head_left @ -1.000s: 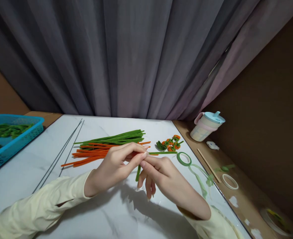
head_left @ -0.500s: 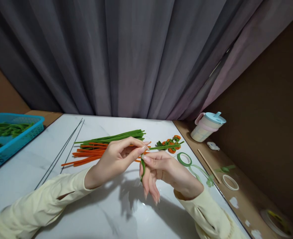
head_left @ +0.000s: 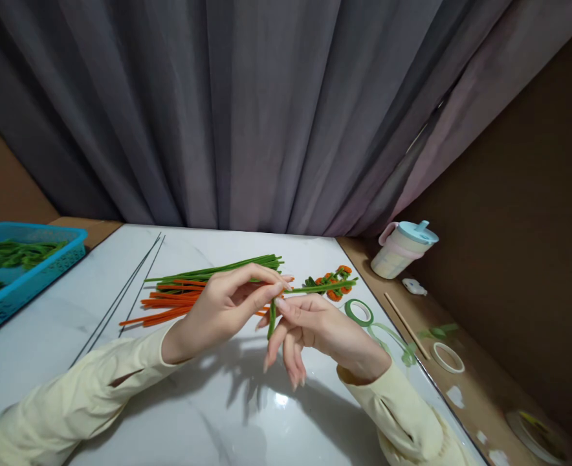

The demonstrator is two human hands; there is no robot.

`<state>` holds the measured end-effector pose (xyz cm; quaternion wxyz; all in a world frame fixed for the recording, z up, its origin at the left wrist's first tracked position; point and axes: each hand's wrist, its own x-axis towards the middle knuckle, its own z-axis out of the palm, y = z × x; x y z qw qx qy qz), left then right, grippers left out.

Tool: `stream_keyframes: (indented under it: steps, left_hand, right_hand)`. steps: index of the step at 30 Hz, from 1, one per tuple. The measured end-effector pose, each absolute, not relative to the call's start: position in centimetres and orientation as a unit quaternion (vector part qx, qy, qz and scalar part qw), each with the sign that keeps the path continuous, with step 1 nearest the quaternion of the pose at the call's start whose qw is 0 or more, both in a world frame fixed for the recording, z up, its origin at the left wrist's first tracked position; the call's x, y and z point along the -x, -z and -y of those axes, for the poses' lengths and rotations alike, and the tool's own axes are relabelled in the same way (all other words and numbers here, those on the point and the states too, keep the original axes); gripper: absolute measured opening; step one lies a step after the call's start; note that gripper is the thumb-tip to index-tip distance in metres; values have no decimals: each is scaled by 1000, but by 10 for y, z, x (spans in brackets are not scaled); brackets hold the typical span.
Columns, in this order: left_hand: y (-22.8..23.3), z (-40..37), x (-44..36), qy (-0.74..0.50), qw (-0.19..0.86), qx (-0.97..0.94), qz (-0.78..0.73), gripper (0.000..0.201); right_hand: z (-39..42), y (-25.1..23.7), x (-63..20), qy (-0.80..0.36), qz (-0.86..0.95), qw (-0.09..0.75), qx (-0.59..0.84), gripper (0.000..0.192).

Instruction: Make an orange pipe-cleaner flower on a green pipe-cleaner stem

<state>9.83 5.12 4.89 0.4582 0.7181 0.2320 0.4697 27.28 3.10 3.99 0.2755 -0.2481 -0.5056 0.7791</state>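
Observation:
Both my hands meet above the white marble table [head_left: 63, 323] and pinch one green pipe cleaner [head_left: 322, 287]. My left hand [head_left: 228, 307] grips it between thumb and forefinger. My right hand [head_left: 310, 327] holds it right beside, the other fingers hanging down. One end of the pipe cleaner sticks out to the right, the other bends down between my hands. Behind my hands lies a bundle of green pipe cleaners [head_left: 228, 266] on top of orange pipe cleaners [head_left: 169, 304].
Small orange and green pipe-cleaner pieces [head_left: 337, 285] and a roll of green tape [head_left: 358, 312] lie right of my hands. Thin metal wires [head_left: 121, 298] run along the left. A blue basket [head_left: 28, 275] stands far left. A lidded cup [head_left: 402, 249] and wooden stick [head_left: 406, 323] sit right.
My right hand has turned its wrist, fingers now pointing down. The pipe cleaner's right end has risen off the table and its short end has swung down between my hands.

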Motion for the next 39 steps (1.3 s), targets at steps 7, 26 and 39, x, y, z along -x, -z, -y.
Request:
stream_keyframes:
  steps: [7, 26, 39]
  left_hand:
    - [-57, -61, -94, -445, 632, -593, -226, 17]
    - [-58, -67, -99, -384, 730, -498, -266, 14]
    - [-59, -77, -87, -308, 751, -527, -252, 28]
  right_hand:
    - [-41, -31, -277, -718, 538, 335, 288, 39]
    - [-18, -44, -275, -209, 762, 510, 340, 12]
    - [-19, -56, -274, -410, 625, 569, 343, 9]
